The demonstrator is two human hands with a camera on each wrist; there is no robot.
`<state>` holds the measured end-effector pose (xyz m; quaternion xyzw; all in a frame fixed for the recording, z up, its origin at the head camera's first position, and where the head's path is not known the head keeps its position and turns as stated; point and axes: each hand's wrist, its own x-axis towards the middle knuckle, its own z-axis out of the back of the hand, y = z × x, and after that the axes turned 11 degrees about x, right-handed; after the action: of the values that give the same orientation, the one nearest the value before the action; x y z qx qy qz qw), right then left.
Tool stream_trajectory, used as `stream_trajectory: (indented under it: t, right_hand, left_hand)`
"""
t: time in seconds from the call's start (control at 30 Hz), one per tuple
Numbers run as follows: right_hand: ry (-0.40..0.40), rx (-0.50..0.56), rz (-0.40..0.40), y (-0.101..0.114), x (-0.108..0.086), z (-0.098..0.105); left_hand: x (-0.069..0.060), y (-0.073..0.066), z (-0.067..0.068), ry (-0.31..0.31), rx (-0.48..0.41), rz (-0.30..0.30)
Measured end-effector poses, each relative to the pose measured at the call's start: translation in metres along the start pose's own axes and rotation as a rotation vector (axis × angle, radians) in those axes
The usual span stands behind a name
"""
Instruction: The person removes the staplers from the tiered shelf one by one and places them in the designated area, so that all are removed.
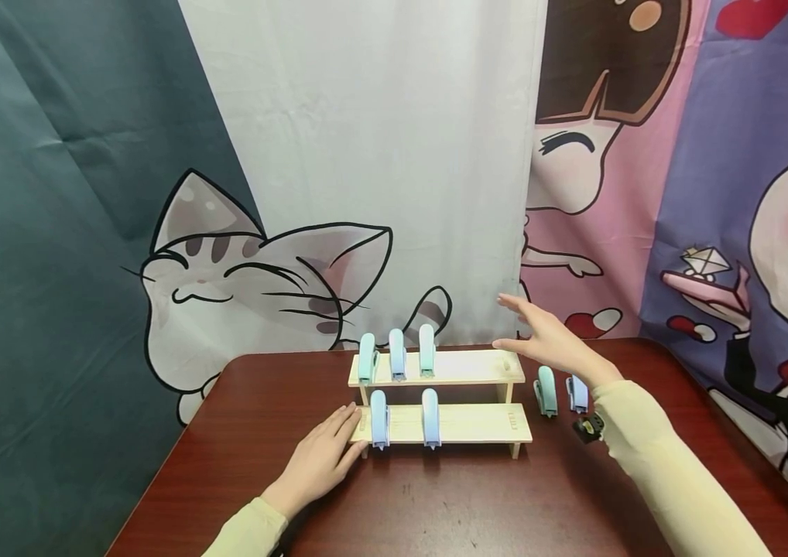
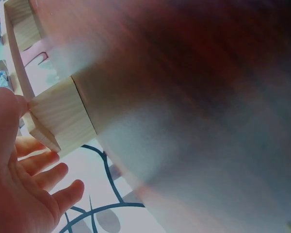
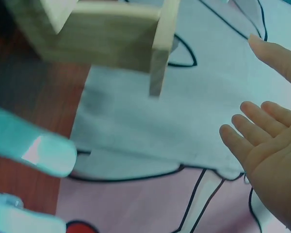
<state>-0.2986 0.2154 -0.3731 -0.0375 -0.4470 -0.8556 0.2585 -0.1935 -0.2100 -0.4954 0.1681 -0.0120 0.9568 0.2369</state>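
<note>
A two-tier pale wooden rack (image 1: 469, 422) stands on the table. My left hand (image 1: 320, 456) holds the left end of its lower tier, thumb at the front edge and fingers along the end; the left wrist view shows this hand (image 2: 31, 170) at the board's corner. Three small staplers, including a green one (image 1: 426, 350) and a blue one (image 1: 397, 354), sit on the upper tier. Two blue staplers (image 1: 380, 418) are on the lower tier. Near the upper tier's right end, my right hand (image 1: 547, 338) is raised with fingers extended and nothing held.
A green stapler (image 1: 546, 391) and a blue stapler (image 1: 577, 394) lie on the table right of the rack. A small black object (image 1: 587, 427) shows by the right sleeve. The dark red-brown table (image 1: 227, 441) ends at a cartoon-printed curtain (image 1: 366, 155).
</note>
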Motion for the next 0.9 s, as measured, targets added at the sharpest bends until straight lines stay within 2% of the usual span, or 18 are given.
stream_trajectory:
  t: [0.37,0.9]
  right_hand:
    - [0.031,0.07,0.046,0.018,0.021,-0.03]
    - [0.086,0.062,0.073,0.025,0.038,-0.069]
  left_hand:
    - [0.001,0.0,0.0,0.009,0.011,0.004]
    - [0.001,0.0,0.001,0.019,-0.007,0.014]
